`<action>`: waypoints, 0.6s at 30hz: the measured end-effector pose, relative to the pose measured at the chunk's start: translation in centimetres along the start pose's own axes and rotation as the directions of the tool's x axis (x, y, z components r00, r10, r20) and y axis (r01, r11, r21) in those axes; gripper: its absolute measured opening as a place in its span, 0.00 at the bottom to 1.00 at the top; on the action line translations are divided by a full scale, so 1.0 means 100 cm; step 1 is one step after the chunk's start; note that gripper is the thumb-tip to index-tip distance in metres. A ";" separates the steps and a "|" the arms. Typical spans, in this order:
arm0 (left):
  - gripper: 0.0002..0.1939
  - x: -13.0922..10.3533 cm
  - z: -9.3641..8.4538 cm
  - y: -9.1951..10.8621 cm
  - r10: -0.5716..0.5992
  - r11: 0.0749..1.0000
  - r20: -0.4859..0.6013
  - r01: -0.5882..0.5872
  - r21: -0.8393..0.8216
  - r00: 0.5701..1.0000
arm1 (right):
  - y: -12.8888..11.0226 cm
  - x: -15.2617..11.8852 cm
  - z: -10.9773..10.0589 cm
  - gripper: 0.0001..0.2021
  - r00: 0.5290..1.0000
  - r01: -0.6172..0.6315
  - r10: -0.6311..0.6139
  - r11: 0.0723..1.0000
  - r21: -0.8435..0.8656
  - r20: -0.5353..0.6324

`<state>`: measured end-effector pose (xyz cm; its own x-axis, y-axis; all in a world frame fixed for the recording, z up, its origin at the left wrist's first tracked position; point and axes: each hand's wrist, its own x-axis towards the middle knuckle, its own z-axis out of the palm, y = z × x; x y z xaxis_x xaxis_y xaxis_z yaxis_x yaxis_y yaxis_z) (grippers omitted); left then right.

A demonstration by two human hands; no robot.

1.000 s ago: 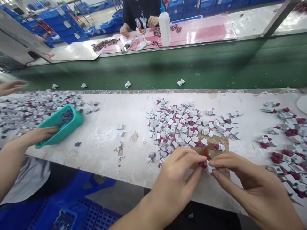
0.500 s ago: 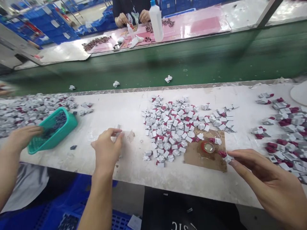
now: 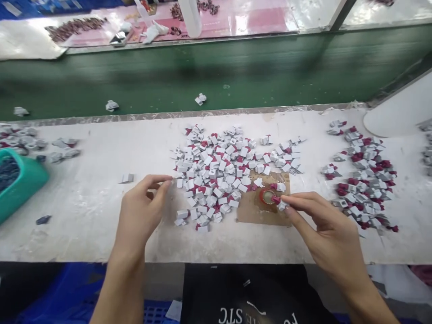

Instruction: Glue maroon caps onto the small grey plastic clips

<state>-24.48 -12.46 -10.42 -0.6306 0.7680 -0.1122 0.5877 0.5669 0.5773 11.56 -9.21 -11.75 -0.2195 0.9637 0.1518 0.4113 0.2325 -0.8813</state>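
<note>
My right hand [image 3: 324,234] pinches a small white plastic part with a maroon end [image 3: 282,204] between thumb and forefinger. Its maroon end is at the rim of a small round red-edged dish [image 3: 267,196], which sits on a stained brown cardboard piece [image 3: 261,213]. My left hand [image 3: 140,209] is at the left edge of a pile of white and maroon parts [image 3: 216,173]. Thumb and forefinger are nearly together there; whether anything is between them is hidden. A single grey-white part [image 3: 127,178] lies just left of that hand.
A second group of parts [image 3: 367,175] lies at right, near a white cylindrical object [image 3: 398,108]. A teal basket [image 3: 32,182] of dark pieces stands at far left. Behind the table runs a green belt [image 3: 151,81] carrying a few parts; a white bottle [image 3: 191,18] stands beyond.
The view has swung right and down. My right hand has brought its part from the cardboard's right edge to the dish. My left hand has moved right to the pile.
</note>
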 end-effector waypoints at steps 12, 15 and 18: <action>0.25 0.011 0.017 -0.017 0.136 0.977 -0.168 -0.104 0.187 0.976 | -0.004 0.004 0.004 0.12 0.989 0.149 -0.149 0.977 -0.153 0.013; 0.22 0.017 0.016 -0.023 0.179 0.956 -0.188 -0.125 0.267 0.966 | -0.006 0.006 0.003 0.12 0.990 0.141 -0.138 0.977 -0.158 0.031; 0.21 0.020 0.018 -0.026 0.223 0.935 -0.201 -0.152 0.319 0.954 | -0.006 0.007 0.002 0.12 0.992 0.124 -0.117 0.980 -0.157 0.055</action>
<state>-26.36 -11.81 -13.62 -0.5720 0.7993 0.1843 0.8073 0.5087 0.2991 10.98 -8.71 -11.21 -0.3141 0.9213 0.2293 0.5145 0.3682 -0.7744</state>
